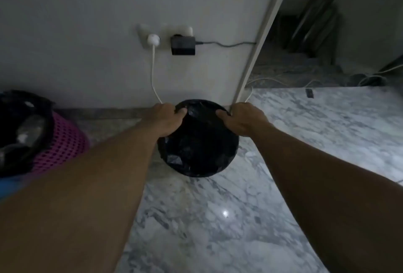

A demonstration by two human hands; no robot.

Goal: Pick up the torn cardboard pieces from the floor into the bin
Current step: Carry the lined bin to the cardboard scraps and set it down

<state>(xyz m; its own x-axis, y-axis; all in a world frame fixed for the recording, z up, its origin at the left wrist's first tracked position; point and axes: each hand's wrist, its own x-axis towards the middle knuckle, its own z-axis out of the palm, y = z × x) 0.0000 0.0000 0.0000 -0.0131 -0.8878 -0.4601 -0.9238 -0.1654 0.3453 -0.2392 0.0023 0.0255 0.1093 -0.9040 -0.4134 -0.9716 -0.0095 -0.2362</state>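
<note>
The bin [197, 142] is round and lined with a glossy black plastic bag whose crumpled folds catch small pale glints of light. Seen from above, its mouth is a dark disc and the inside is too dim to tell what lies there. It stands on the grey-and-white marble floor [239, 218], close to the base of the white wall [87, 22] and just beside the pale door frame [259, 39] that runs up to the right.

Both arms reach forward to it. The left hand [166, 119] is closed on the far left part of the rim, fingers curled over the bag's edge and the thumb pressing on the plastic. The right hand [241, 120] grips the far right part of the rim in the same way, its fingers folded over the liner. Whether the bin is resting on the floor or lifted slightly cannot be told.

On the wall above the bin sits a double socket [165, 33], with a white plug [153, 39] whose cable hangs down towards the left hand, and a black adapter [182, 45] whose dark cord runs right to the door frame. At the left edge stands a pink mesh basket [65, 142] with a black liner.
</note>
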